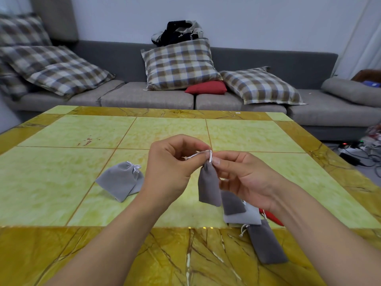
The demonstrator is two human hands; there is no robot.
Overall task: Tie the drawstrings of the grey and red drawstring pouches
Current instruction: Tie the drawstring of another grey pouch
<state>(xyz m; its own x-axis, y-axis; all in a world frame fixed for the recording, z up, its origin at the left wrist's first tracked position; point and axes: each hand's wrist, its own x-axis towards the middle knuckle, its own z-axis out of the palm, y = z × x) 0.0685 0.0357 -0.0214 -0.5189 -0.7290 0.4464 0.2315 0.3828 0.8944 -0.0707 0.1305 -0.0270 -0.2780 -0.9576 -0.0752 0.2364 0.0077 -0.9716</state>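
1. A pale, plain wall runs behind everything, evenly lit.
2. A long grey sofa stands against it, with a darker backrest and lighter seat cushions.
3. Plaid pillows lie on the sofa: a stack at the left, one upright in the middle, one leaning at the right.
4. A small red cushion sits between the middle and right pillows.
5. Dark clothing is heaped on the backrest above the middle pillow.
6. The bench has pale green tiles within a yellow marbled border.
7. A power strip and cables lie on the floor at the right.
8. A light curtain hangs at the far right.
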